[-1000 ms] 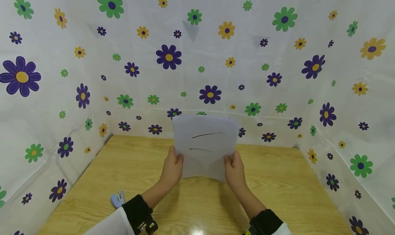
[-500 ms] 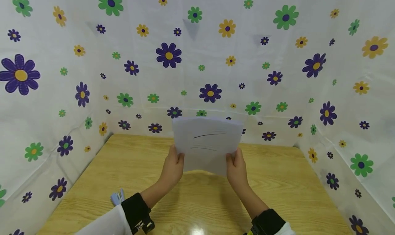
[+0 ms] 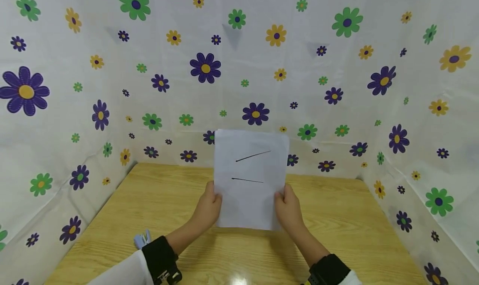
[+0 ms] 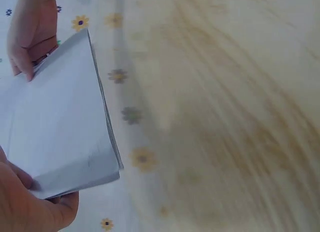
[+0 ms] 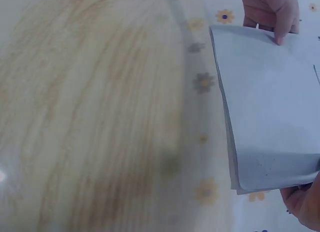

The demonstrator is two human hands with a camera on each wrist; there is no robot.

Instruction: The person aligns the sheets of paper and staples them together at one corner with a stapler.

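A small stack of white paper sheets (image 3: 248, 204) stands raised above the table, its broad face toward me, with two dark lines drawn on it. My left hand (image 3: 208, 208) grips its left edge, thumb on the front and fingers behind. At the opposite edge my right hand (image 3: 290, 210) holds it the same way. In the left wrist view, the layered edges of the paper stack (image 4: 65, 112) are slightly uneven. The right wrist view shows the paper stack (image 5: 270, 102) pinched between both hands, several fingers hidden behind it.
A small light-blue stapler (image 3: 142, 239) lies on the wooden table (image 3: 337, 227) at the left, partly behind the left cuff. White flower-print cloth (image 3: 239, 69) hangs around the back and both sides of the table. Black bands with cameras circle both wrists.
The paper stack first tipped back with its top away from me and dipped slightly. Now it is tilted up again, more upright, its lower edge lower. Both hands keep their hold.
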